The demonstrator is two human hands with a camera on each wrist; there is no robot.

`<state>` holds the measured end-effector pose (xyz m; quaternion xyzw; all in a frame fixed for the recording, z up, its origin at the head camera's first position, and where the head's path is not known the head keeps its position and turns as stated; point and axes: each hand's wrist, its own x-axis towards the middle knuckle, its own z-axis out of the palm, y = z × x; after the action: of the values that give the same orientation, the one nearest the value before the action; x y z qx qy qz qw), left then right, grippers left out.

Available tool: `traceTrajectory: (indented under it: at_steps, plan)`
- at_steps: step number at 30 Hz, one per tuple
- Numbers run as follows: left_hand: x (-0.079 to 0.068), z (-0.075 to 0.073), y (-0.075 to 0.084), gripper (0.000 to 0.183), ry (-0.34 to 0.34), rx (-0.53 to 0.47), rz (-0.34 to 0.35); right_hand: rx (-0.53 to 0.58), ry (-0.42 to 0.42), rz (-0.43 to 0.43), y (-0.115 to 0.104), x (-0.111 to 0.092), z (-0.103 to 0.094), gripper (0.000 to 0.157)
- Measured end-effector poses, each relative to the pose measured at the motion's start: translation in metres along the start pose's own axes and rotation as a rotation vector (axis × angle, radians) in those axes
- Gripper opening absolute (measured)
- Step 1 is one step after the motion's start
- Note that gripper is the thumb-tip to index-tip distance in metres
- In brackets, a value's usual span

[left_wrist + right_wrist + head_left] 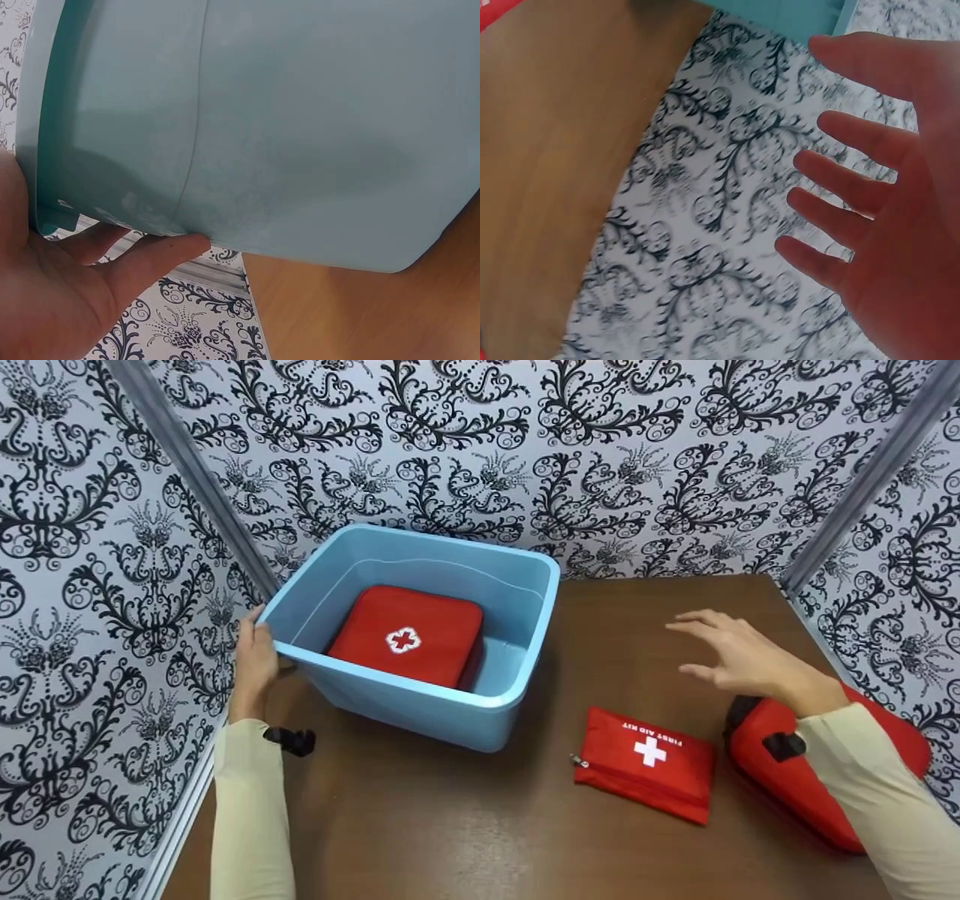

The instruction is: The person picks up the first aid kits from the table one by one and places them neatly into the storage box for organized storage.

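At the left front corner of a light blue plastic bin [420,712], my left hand [255,656] grips the rim. The left wrist view shows the thumb [161,255] of that hand along the outer wall of the bin [300,150]. Inside the bin lies a red first aid case [405,637] with a white-edged cross on top. My right hand [739,656] hovers over the right part of the table, holding nothing, its fingers spread apart in the right wrist view. A flat red first aid pouch [649,765] with a zipper lies below it.
A larger red zipped case [780,765] sits at the right edge, partly hidden under my right forearm. Patterned walls [480,457] enclose the brown table [420,825] at the back and both sides. The bin stands near the back left corner.
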<state>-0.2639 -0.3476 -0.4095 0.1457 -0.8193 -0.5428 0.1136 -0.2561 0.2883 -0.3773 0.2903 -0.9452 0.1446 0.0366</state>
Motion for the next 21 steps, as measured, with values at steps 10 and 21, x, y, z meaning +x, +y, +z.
traceTrajectory:
  at_steps: [10, 21]
  plan:
    - [0.000, 0.000, 0.000, 0.048, -0.020, -0.010, 0.006, 0.144, 0.031, 0.049, 0.034, -0.031, 0.023, 0.061]
    - [0.002, 0.001, -0.002, 0.048, -0.016, 0.010, 0.018, 0.072, 0.170, 0.168, 0.081, -0.064, 0.034, 0.061]
